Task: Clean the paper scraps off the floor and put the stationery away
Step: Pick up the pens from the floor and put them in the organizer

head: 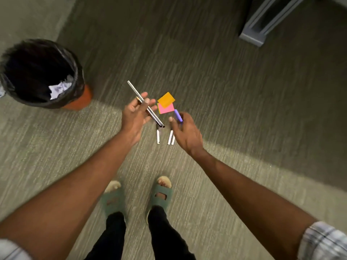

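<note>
My left hand (136, 114) grips a steel ruler (134, 91) together with dark pens or pencils, held slanting above the carpet. To its right, my right hand (185, 132) holds a purple pen (178, 115) between its fingers. Just beyond both hands, an orange sticky-note pad (166, 99) lies overlapping a pink pad (166, 108) on the floor. White pens lie on the carpet below the hands: one (158, 136) under the left hand, two side by side (171, 137) by the right hand.
A bin (77, 76) with a black liner stands at the left, crumpled white paper (59, 89) inside it. A grey furniture base (262, 27) sits at the top right. My feet in green sandals (160, 196) stand close below the pens.
</note>
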### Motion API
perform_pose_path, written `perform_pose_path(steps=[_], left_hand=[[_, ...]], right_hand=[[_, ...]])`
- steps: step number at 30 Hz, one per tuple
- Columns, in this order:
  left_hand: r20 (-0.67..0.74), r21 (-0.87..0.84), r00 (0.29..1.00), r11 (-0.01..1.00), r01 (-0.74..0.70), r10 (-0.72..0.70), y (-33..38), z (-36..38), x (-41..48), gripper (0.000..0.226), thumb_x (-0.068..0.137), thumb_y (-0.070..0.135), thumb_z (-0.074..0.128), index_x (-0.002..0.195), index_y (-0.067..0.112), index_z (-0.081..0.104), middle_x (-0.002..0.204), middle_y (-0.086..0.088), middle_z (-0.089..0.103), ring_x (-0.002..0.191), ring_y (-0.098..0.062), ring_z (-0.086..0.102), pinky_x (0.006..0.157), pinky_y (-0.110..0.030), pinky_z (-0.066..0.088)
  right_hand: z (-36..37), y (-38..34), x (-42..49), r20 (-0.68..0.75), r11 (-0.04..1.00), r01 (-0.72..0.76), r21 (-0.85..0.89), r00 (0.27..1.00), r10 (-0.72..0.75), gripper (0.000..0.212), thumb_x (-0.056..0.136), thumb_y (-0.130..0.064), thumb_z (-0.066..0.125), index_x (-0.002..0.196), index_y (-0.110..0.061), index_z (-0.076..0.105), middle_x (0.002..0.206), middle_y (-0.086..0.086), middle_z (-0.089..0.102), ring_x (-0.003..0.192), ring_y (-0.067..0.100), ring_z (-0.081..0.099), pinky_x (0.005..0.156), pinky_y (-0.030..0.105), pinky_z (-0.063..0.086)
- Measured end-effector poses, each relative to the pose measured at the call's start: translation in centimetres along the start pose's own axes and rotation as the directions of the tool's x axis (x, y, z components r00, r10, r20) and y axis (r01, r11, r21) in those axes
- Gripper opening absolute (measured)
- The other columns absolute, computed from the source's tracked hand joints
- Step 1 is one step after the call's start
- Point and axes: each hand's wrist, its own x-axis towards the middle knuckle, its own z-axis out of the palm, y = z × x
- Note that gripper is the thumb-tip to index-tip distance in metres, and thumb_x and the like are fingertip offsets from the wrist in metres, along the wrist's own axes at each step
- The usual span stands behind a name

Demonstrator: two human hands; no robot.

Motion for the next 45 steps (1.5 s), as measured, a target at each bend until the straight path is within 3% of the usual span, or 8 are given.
perform_pose_path(steps=[7, 13, 17, 21, 27, 33, 38, 45], left_hand=[[0.027, 0.199, 0.996, 0.976, -0.093, 0.089, 9.7, 2.2, -0.3, 0.025, 0.099, 0.012, 0.06, 0.123, 0.012, 0.055, 0.116, -0.012, 0.07, 0.073, -0.005, 0.075, 0.061, -0.017, 0.056], [0.174, 0.377, 0.978, 0.91, -0.174, 0.115, 20.2, 6.2, -0.4, 0.025, 0.094, 0.015, 0.067, 0.119, 0.015, 0.07, 0.104, -0.009, 0.075, 0.077, -0.004, 0.076, 0.073, -0.023, 0.059], [0.308, 0.408, 0.934, 0.861, -0.302, 0.182, 29.9, 11.6, -2.2, 0.016, 0.088, 0.017, 0.074, 0.101, 0.025, 0.077, 0.096, -0.008, 0.079, 0.093, -0.02, 0.077, 0.075, -0.025, 0.058], [0.368, 0.425, 0.883, 0.791, -0.439, 0.293, 37.9, 16.4, -4.6, 0.023, 0.082, 0.021, 0.081, 0.105, 0.021, 0.078, 0.096, -0.009, 0.08, 0.092, -0.029, 0.074, 0.095, -0.058, 0.055], [0.472, 0.427, 0.805, 0.706, -0.565, 0.359, 43.8, 23.2, -8.6, 0.028, 0.082, 0.03, 0.076, 0.111, 0.032, 0.074, 0.101, 0.011, 0.078, 0.102, -0.004, 0.072, 0.099, -0.04, 0.057], [0.469, 0.353, 0.764, 0.699, -0.622, 0.443, 46.4, 33.6, -11.2, 0.033, 0.092, 0.022, 0.069, 0.125, 0.018, 0.068, 0.114, 0.0, 0.075, 0.107, -0.012, 0.071, 0.102, -0.042, 0.055], [0.352, 0.309, 0.708, 0.638, -0.706, 0.613, 47.0, 43.3, -12.2, 0.035, 0.094, 0.029, 0.069, 0.127, 0.018, 0.069, 0.122, 0.001, 0.073, 0.11, -0.006, 0.067, 0.093, -0.016, 0.053], [0.195, 0.197, 0.721, 0.693, -0.693, 0.665, 45.9, 51.8, -11.2, 0.035, 0.094, 0.028, 0.068, 0.128, 0.017, 0.068, 0.118, 0.002, 0.074, 0.11, -0.012, 0.07, 0.1, -0.037, 0.057]], right_hand=[[-8.1, -2.8, 3.5, 0.085, 0.847, -0.263, 0.461, 0.964, 0.253, 0.03, 0.103, -0.028, 0.041, 0.107, -0.011, 0.064, 0.089, -0.004, 0.057, 0.081, 0.01, 0.05, 0.077, 0.028, 0.038], [-16.5, -11.9, 4.5, 0.047, 0.8, -0.102, 0.591, 0.995, 0.092, 0.025, 0.104, -0.015, 0.049, 0.124, -0.004, 0.059, 0.086, -0.009, 0.055, 0.074, 0.002, 0.051, 0.072, 0.015, 0.045], [-24.1, -18.9, 5.4, -0.025, 0.804, 0.01, 0.594, 1.0, 0.007, 0.019, 0.095, -0.006, 0.062, 0.114, -0.006, 0.067, 0.096, 0.0, 0.065, 0.088, 0.007, 0.059, 0.086, 0.021, 0.048], [-31.9, -25.1, 5.8, -0.089, 0.804, 0.085, 0.588, 0.995, -0.04, 0.018, 0.093, -0.009, 0.066, 0.11, -0.009, 0.072, 0.102, 0.002, 0.074, 0.096, 0.007, 0.067, 0.087, 0.018, 0.052], [-43.2, -29.4, 5.8, -0.245, 0.839, 0.22, 0.498, 0.964, -0.107, 0.027, 0.092, -0.02, 0.068, 0.119, -0.019, 0.069, 0.112, -0.005, 0.075, 0.106, 0.002, 0.069, 0.096, 0.02, 0.053], [-54.6, -28.3, 6.6, -0.401, 0.831, 0.31, 0.461, 0.909, -0.116, 0.027, 0.091, -0.022, 0.069, 0.118, -0.021, 0.066, 0.114, -0.006, 0.074, 0.106, 0.006, 0.07, 0.099, 0.034, 0.056], [-63.4, -27.1, 8.5, -0.45, 0.817, 0.383, 0.431, 0.876, -0.173, 0.035, 0.092, -0.013, 0.067, 0.126, -0.007, 0.063, 0.117, 0.007, 0.072, 0.108, 0.017, 0.07, 0.098, 0.038, 0.058], [-69.8, -25.1, 12.0, -0.473, 0.792, 0.432, 0.431, 0.856, -0.21, 0.031, 0.095, -0.008, 0.063, 0.125, -0.002, 0.06, 0.119, 0.014, 0.07, 0.111, 0.026, 0.068, 0.101, 0.043, 0.055]])
